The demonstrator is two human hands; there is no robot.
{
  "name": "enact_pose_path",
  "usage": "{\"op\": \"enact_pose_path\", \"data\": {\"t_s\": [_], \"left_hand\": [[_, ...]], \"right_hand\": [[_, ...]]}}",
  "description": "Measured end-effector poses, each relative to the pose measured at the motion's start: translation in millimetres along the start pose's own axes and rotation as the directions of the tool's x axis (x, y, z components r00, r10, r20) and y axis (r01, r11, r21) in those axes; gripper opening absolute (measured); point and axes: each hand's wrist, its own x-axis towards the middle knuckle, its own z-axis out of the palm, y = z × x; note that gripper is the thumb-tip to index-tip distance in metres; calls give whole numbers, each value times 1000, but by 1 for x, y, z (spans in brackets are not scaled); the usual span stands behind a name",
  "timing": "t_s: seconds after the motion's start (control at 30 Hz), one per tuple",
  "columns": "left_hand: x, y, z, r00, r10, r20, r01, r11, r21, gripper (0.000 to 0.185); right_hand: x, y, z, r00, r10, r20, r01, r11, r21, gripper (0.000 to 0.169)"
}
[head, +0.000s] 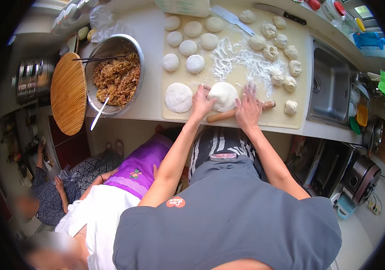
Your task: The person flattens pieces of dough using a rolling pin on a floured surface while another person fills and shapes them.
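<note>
A flattened round of dough (223, 97) lies on the floured cream board (196, 117) in front of me. Its left edge is between the thumb and fingers of my left hand (203, 101). My right hand (249, 106) covers a wooden rolling pin (221, 115), palm on it and fingers stretched forward, dusted with flour. The pin lies at a slant by the round's near edge. Left of my left hand is another rolled round (178, 97). Several small dough discs (188, 47) sit further back, and several uneven dough pieces (277, 77) lie at the right around scattered flour (226, 59).
To the left, a steel bowl (138, 79) holds chopped filling (116, 77), chopsticks and a white spoon (100, 113). A round slatted board (68, 94) leans beside it. A white scraper (229, 17) and a knife (280, 12) lie at the back. The sink (329, 81) is right. Two people are at my left.
</note>
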Motion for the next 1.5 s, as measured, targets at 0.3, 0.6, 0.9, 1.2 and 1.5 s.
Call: {"op": "enact_pose_path", "data": {"t_s": [0.3,0.6,0.9,1.2,1.5], "left_hand": [[11,29,13,973,204,-104,-153,917,370,33],[2,5,1,993,117,-19,-115,989,89,33],[2,-34,20,1000,-11,-25,1,931,-366,32],[-30,-38,8,908,228,352,391,-156,-907,47],[-23,-50,-27,998,-25,49,51,114,-992,50]], "right_hand": [[30,-14,12,985,-56,-164,71,994,85,75],[56,-21,4,992,1,-125,5,999,51,71],[-35,11,-23,971,-219,98,201,965,166,84],[-36,16,-24,957,-249,148,215,953,213,82],[-33,16,-24,956,-256,144,230,957,176,78]]}}
